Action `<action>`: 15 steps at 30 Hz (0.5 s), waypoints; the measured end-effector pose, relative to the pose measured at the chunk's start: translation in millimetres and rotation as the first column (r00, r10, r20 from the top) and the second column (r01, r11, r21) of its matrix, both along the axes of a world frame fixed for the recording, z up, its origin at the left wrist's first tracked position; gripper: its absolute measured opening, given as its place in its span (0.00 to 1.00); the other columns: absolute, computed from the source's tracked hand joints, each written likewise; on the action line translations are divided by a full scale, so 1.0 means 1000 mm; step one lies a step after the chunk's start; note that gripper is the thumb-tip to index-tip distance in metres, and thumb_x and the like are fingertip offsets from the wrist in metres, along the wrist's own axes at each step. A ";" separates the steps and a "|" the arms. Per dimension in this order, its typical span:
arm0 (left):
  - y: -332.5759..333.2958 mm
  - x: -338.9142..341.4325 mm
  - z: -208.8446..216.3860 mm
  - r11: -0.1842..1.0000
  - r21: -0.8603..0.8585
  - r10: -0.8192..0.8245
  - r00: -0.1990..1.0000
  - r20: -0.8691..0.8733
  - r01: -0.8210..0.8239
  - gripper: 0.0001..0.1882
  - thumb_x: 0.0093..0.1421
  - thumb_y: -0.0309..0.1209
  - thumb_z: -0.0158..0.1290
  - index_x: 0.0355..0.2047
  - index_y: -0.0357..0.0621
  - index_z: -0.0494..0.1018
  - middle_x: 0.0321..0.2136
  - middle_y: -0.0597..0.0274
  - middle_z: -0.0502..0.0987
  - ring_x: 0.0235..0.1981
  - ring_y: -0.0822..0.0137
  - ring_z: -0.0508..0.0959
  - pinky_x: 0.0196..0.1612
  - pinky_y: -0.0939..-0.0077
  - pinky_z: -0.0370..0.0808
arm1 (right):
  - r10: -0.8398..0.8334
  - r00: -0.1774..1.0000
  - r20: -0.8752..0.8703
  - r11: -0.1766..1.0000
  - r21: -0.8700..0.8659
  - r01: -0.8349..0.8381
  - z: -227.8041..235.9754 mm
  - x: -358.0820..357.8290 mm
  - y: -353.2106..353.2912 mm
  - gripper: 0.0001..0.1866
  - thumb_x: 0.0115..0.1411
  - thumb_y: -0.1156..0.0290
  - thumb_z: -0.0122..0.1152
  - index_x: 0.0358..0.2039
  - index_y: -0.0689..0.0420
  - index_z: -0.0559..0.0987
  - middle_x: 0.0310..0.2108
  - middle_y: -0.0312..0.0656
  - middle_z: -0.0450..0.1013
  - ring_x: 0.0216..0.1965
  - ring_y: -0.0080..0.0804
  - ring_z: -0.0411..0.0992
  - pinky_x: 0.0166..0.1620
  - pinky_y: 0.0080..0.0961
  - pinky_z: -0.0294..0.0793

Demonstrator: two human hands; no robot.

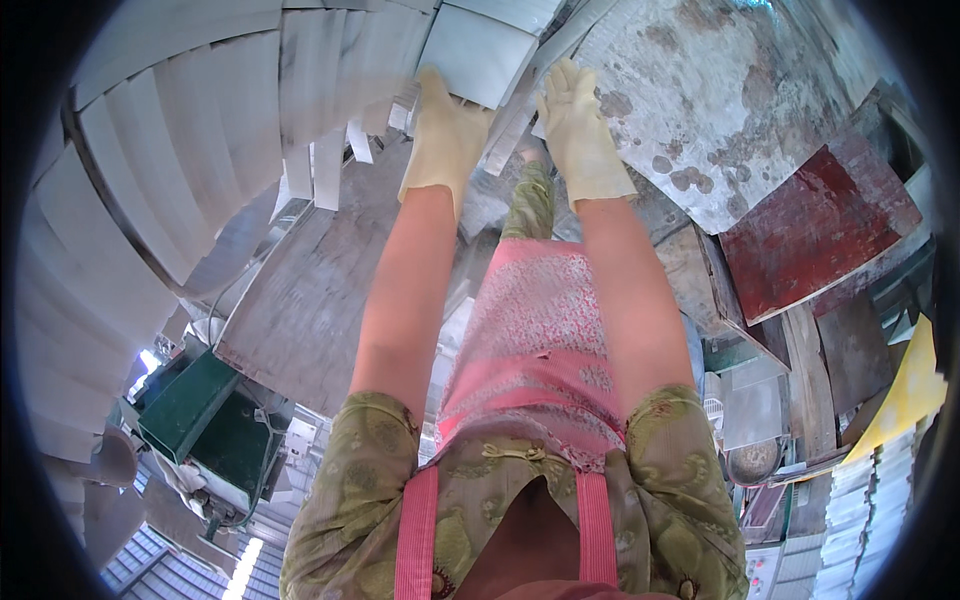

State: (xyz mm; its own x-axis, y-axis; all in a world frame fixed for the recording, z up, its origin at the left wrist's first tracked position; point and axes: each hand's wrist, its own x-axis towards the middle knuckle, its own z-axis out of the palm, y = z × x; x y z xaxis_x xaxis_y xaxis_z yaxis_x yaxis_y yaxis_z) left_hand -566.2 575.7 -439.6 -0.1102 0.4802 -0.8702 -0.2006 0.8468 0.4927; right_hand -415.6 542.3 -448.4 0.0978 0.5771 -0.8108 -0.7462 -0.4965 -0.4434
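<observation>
Both hands wear cream rubber gloves, and both arms reach forward to the top of the view. My left hand (447, 130) is at the near edge of a pale rectangular slab (478, 52). Its upper digit lies along the slab's left corner, while the other fingers are partly hidden at the near edge; it seems to grip there. To the slab's right, my right hand (578, 125) is apart from it, fingers stretched forward and slightly bent. A narrow pale strip (512, 125) runs between the two hands.
Stacked pale slabs (180, 150) fill the left. A large stained grey board (690, 110) lies at the right, beside a dark red panel (820, 230). A green metal box (190, 405) stands lower left; a yellow sheet (900, 390) hangs at the far right.
</observation>
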 end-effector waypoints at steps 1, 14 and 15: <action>0.002 0.001 0.001 0.870 -0.052 -0.473 0.798 -0.373 0.491 0.39 0.66 0.53 0.50 0.63 0.33 0.55 0.61 0.48 0.69 0.64 0.56 0.68 0.65 0.71 0.64 | -0.017 1.000 0.010 1.000 -0.018 0.017 -0.003 -0.006 -0.002 0.36 0.74 0.49 0.38 0.71 0.64 0.52 0.72 0.51 0.50 0.71 0.45 0.50 0.70 0.39 0.54; 0.008 -0.007 0.001 0.157 -0.375 -0.712 -0.159 -0.684 0.913 0.26 0.63 0.38 0.55 0.57 0.35 0.69 0.48 0.43 0.78 0.49 0.49 0.79 0.60 0.64 0.69 | -0.301 0.953 0.042 0.951 -0.055 0.303 -0.074 -0.081 0.039 0.31 0.73 0.49 0.38 0.68 0.55 0.61 0.65 0.48 0.63 0.62 0.48 0.65 0.63 0.42 0.65; 0.001 -0.006 -0.003 0.291 -0.341 -0.693 -0.049 -0.720 0.894 0.24 0.63 0.38 0.55 0.55 0.37 0.72 0.46 0.44 0.79 0.46 0.51 0.81 0.60 0.64 0.69 | -0.309 0.950 0.043 0.949 -0.053 0.311 -0.080 -0.083 0.040 0.31 0.73 0.49 0.39 0.68 0.55 0.61 0.64 0.48 0.64 0.61 0.48 0.66 0.62 0.43 0.66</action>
